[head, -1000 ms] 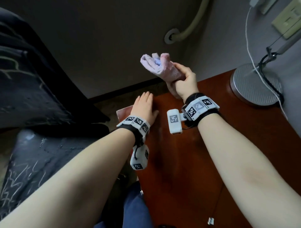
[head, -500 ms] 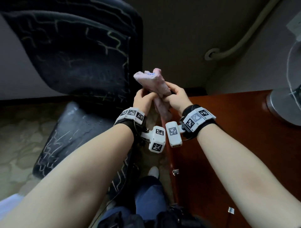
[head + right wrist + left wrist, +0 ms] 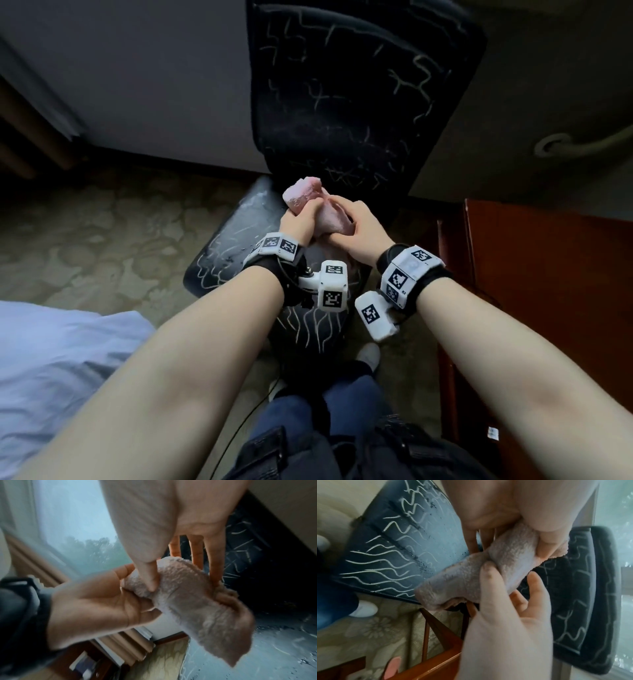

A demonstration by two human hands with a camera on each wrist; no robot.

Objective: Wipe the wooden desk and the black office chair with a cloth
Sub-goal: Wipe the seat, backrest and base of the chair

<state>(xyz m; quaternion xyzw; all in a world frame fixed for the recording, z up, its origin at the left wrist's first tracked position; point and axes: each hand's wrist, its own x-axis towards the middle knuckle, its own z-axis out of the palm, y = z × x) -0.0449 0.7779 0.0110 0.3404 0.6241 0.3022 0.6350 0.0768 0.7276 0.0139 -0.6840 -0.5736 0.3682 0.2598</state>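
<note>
A rolled pink cloth (image 3: 301, 193) is held between both hands above the seat (image 3: 229, 253) of the black office chair, in front of its marked backrest (image 3: 359, 85). My left hand (image 3: 308, 214) grips the cloth's left end; in the left wrist view its thumb presses into the cloth (image 3: 510, 550). My right hand (image 3: 346, 222) pinches the right part, thumb pressed into the cloth (image 3: 197, 601) against the fingers behind it. The wooden desk (image 3: 548, 291) lies at the right, apart from both hands. The seat (image 3: 393, 547) carries pale squiggly marks.
Patterned carpet (image 3: 102, 233) surrounds the chair. A pale blue bedsheet (image 3: 51, 370) lies at the lower left. My legs in blue trousers (image 3: 342, 411) stand between chair and desk. A wall with a curved pipe (image 3: 582, 144) rises behind the desk.
The view has swung from the desk to the chair. My left hand left the desk and took hold of the cloth with the right; both hands have come down over the seat.
</note>
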